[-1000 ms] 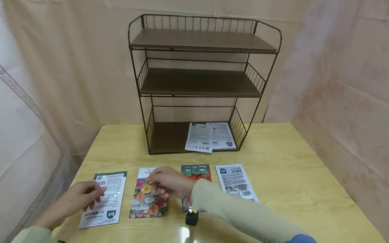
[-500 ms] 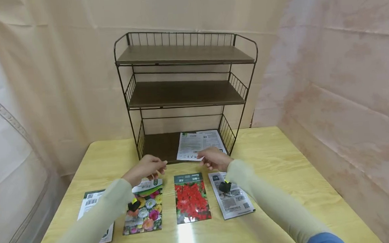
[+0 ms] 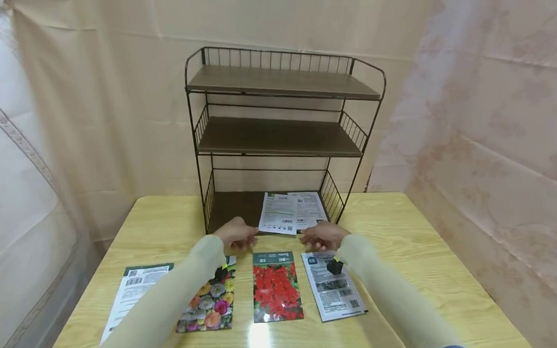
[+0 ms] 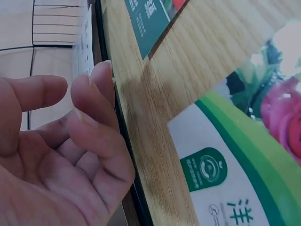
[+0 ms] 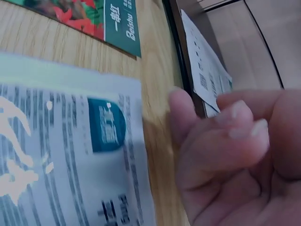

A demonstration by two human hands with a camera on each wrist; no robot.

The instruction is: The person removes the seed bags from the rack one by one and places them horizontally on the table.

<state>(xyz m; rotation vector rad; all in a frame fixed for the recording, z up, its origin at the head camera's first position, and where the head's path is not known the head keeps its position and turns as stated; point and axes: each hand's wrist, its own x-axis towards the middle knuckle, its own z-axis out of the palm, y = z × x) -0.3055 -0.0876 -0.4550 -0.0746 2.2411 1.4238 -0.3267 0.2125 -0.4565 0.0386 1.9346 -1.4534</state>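
head view: left hand (image 3: 236, 234) and right hand (image 3: 320, 236) hover empty at the front edge of the wire shelf rack (image 3: 283, 137), fingers loosely curled, flanking the seed packets (image 3: 291, 212) lying on its bottom shelf. left wrist view: fingers relaxed, holding nothing. right wrist view: likewise, just above the desk (image 5: 155, 70).

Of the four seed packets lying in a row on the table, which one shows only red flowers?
The red-flower seed packet, third from the left. Its neighbour, the mixed-colour flower packet, shows many colours; the two outer white packets show printed text.
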